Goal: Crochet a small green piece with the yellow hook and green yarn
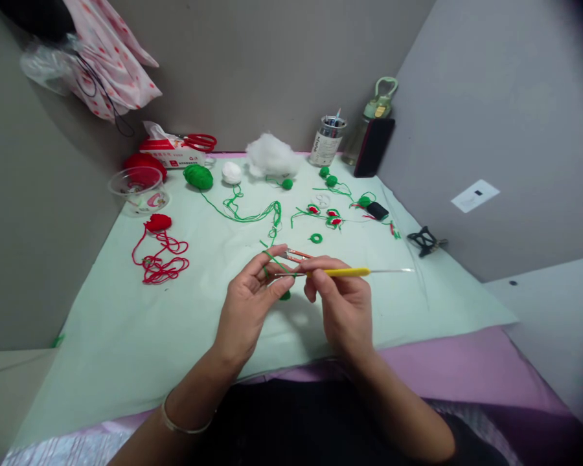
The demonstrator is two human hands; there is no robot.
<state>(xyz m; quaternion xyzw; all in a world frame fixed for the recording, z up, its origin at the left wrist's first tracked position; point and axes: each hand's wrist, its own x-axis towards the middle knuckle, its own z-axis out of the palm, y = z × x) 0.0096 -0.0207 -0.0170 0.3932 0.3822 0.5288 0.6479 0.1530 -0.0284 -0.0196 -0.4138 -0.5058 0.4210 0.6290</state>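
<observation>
The left hand (247, 294) pinches green yarn (276, 261), apparently for tension, while the right hand (348, 303) grips a yellow-handled hook (344, 272), presumably for control.

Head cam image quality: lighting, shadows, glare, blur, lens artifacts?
Head view: soft, fairly even light; diffuse shadow on the cloth between left hand and right hand; slight glint on the metal shaft of the hook; fine detail soft, small print on the can hard to read; wide-angle look, dark right-hand corners.
</observation>
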